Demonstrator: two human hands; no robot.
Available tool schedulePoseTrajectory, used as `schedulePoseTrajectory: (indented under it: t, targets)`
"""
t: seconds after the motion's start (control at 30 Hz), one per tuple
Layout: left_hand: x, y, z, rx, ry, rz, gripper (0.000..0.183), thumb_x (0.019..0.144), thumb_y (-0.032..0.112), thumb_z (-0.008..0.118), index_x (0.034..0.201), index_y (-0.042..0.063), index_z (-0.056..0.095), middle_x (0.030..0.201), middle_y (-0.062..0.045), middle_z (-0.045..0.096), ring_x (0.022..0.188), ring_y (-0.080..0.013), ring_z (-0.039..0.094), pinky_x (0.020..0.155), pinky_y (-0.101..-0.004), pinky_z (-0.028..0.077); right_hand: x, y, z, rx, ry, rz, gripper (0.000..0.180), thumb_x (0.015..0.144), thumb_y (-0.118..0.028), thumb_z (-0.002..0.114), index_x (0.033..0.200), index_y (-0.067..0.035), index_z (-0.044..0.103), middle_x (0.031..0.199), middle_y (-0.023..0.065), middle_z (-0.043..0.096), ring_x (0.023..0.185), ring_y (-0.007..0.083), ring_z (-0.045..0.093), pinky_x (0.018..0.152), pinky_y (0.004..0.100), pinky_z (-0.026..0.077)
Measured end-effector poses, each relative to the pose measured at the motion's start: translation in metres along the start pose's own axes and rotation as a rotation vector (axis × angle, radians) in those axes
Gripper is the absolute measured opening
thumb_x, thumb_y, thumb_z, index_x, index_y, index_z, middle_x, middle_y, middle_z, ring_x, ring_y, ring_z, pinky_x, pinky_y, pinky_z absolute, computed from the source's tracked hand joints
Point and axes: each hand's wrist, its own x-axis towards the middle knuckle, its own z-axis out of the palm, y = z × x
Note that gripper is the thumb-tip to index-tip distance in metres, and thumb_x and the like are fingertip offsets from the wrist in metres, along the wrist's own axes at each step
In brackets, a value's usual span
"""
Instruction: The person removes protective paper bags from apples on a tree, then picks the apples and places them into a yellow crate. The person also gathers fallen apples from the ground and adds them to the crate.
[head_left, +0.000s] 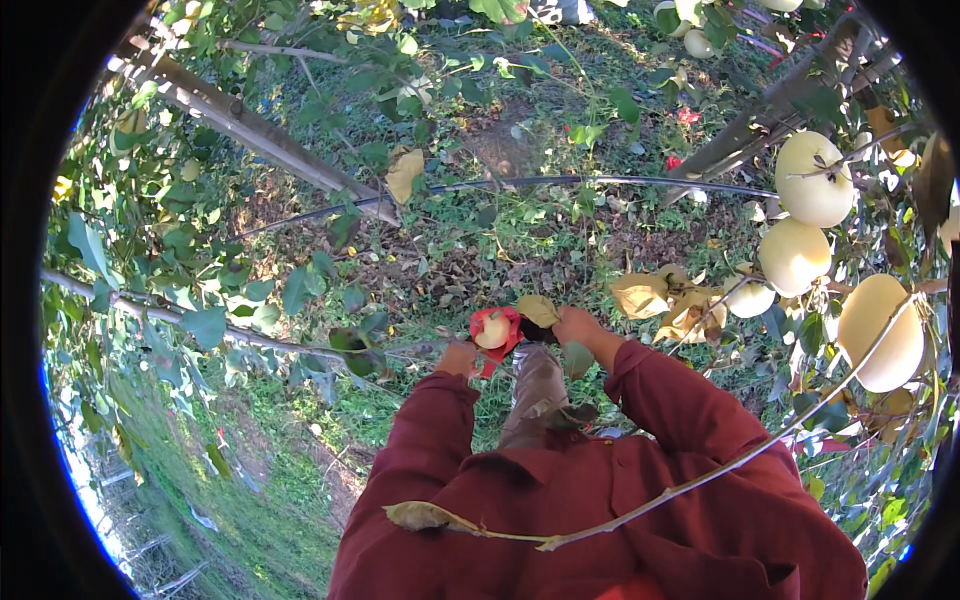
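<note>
A pale apple (493, 331) sits inside a bright red wrapper (513, 322) low in front of me, its upper side bare. My left hand (459, 359) is closed at the wrapper's left edge, its fingertips hidden. A red flap hangs beside those fingers. To the right, my right hand (577, 328) is curled, fingertips against a yellow-brown leaf or piece of paper (538, 310). Whether it grips that piece is unclear. Just beneath lies a dark patch (537, 332), perhaps a shoe or a bag's lining. A green leaf (578, 360) partly covers my right wrist.
Several pale apples (795, 256) hang close on my right. A bare twig (667, 495) crosses before my chest; a leafy branch (217, 324) reaches in from the left. Beyond my hands runs a dark hose (525, 181), between slanting posts (255, 135) on both sides.
</note>
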Motion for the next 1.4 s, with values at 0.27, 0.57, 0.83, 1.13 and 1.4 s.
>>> schedulePoseTrajectory:
  t: [0.27, 0.57, 0.83, 1.13, 1.4]
  targets:
    - [0.002, -0.011, 0.049, -0.49, -0.523, -0.394, 0.014, 0.08, 0.015, 0.052, 0.092, 0.009, 0.056, 0.071, -0.003, 0.057, 0.054, -0.0153, 0.052, 0.044, -0.0275, 0.038, -0.003, -0.002, 0.015, 0.127, -0.032, -0.027, 0.028, 0.072, -0.022, 0.054, 0.09, -0.002, 0.059, 0.086, 0.0217, 0.06, 0.078, 0.0371, 0.059, 0.07, 0.0405, 0.047]
    - [-0.044, 0.14, 0.084, -0.765, -0.559, 0.08, 0.024, 0.087, 0.012, 0.044, 0.109, 0.007, 0.051, 0.085, -0.006, 0.059, 0.067, -0.0129, 0.058, 0.052, -0.0245, 0.047, -0.016, -0.014, -0.034, 0.869, -0.006, 0.131, 0.034, 0.076, -0.026, 0.066, 0.096, -0.001, 0.056, 0.083, 0.0052, 0.06, 0.074, 0.0167, 0.056, 0.067, 0.0298, 0.048]
    - [-0.128, 0.159, 0.059, -0.481, -0.507, 0.303, 0.023, 0.083, 0.018, 0.049, 0.102, 0.006, 0.052, 0.085, -0.007, 0.06, 0.066, -0.0153, 0.058, 0.056, -0.0264, 0.047, -0.021, -0.025, -0.051, 0.514, 0.077, 0.02, 0.027, 0.071, -0.01, 0.055, 0.096, -0.001, 0.057, 0.085, 0.0124, 0.062, 0.076, 0.0216, 0.058, 0.07, 0.0327, 0.046]
    - [-0.211, 0.251, -0.083, 0.457, -0.334, 0.623, 0.024, 0.085, 0.027, 0.052, 0.095, 0.007, 0.059, 0.082, -0.004, 0.061, 0.077, -0.0151, 0.058, 0.074, -0.0297, 0.045, -0.025, -0.011, -0.074, 0.23, 0.146, -0.02, 0.02, 0.071, -0.011, 0.053, 0.087, 0.0, 0.058, 0.081, 0.0227, 0.059, 0.078, 0.0379, 0.057, 0.069, 0.041, 0.045]
    - [0.049, 0.263, -0.168, 1.688, 0.099, 0.615, 0.026, 0.075, 0.016, 0.046, 0.085, 0.0, 0.063, 0.087, -0.02, 0.062, 0.083, -0.036, 0.059, 0.073, -0.0398, 0.047, -0.039, -0.003, -0.063, 0.337, 0.11, -0.153, 0.02, 0.071, -0.015, 0.056, 0.082, 0.001, 0.053, 0.075, 0.021, 0.055, 0.07, 0.0375, 0.054, 0.063, 0.0406, 0.043]
